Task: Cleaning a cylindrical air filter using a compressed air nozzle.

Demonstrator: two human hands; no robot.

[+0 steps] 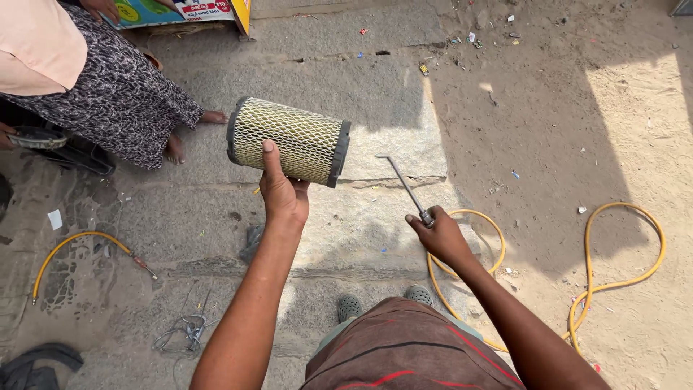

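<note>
Cylindrical air filter (289, 141) gripped sideways by left hand (284, 193); right hand (440, 235) fist-closed on air blow gun (410, 193), yellow hose (613, 274) trailing.

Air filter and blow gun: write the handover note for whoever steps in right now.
Left hand: grips the cylindrical air filter, held sideways above the stone paving.
Right hand: holds the air blow gun, nozzle aimed toward the filter but apart from it; its yellow hose loops on the ground to the right.
Done: filter and gun both in hand.
Left: nozzle not yet at the mesh.
</note>
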